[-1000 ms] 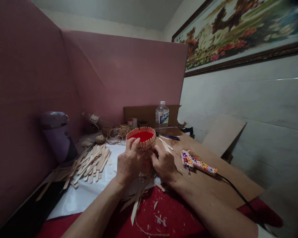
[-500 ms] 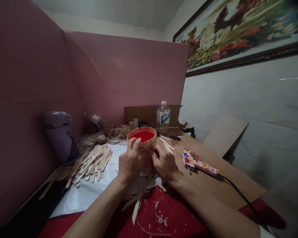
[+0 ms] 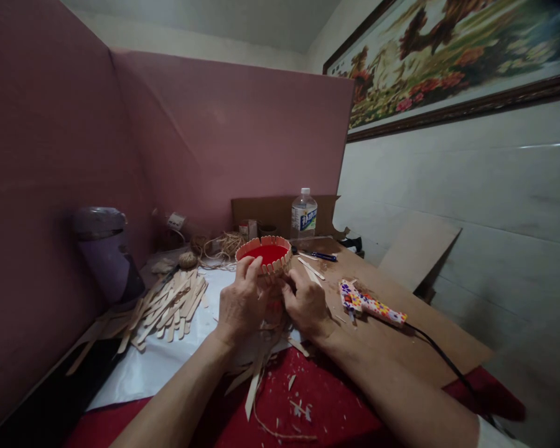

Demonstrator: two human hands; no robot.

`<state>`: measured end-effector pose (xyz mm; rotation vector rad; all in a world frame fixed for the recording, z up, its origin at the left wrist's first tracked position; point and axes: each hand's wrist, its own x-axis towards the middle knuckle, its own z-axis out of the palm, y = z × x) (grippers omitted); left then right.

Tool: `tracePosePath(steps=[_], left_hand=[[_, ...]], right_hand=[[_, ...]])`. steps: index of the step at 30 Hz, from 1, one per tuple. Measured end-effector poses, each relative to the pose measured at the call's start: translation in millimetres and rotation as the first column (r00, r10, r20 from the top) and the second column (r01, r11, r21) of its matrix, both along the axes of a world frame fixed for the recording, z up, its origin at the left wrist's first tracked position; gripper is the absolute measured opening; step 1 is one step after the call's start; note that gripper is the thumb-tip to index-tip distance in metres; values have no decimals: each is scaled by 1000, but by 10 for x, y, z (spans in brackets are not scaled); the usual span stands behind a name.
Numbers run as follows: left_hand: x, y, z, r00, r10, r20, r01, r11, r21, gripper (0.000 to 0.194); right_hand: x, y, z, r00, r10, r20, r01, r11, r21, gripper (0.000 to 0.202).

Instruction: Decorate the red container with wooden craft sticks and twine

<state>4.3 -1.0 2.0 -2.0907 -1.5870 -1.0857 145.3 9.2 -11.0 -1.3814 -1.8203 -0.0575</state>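
Observation:
Between my hands is a round craft-stick basket [image 3: 273, 267], its rim a ring of rounded wooden stick ends and its inside red. My left hand [image 3: 243, 298] grips its left side, thumb up at the rim. On the right side, my right hand [image 3: 307, 305] is closed with thumb and fingers pressed to the wall below the rim. The lower part of the basket is dim and partly hidden by my hands. Below it, loose craft sticks [image 3: 252, 386] and a thin strand of twine [image 3: 280, 434] lie on the red cloth [image 3: 336, 398].
A pile of craft sticks [image 3: 172, 305] lies on a white sheet [image 3: 121, 379] to the left, near a purple container [image 3: 105, 255]. Twine [image 3: 231, 242] and a plastic bottle [image 3: 304, 214] are behind. A flowered glue gun [image 3: 373, 305] with a black cord rests on brown board [image 3: 429, 348].
The view has shifted slightly, so everything sits a little further left. Both hands keep their hold on the basket, with hardly any movement of the fingers.

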Motion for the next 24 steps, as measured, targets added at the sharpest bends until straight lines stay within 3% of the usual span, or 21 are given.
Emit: tracePosePath(steps=[24], left_hand=[[-10, 27, -31, 999, 15, -29, -15, 1000, 2, 50]], right_hand=[[16, -9, 23, 1000, -2, 14, 3, 1000, -22, 17]])
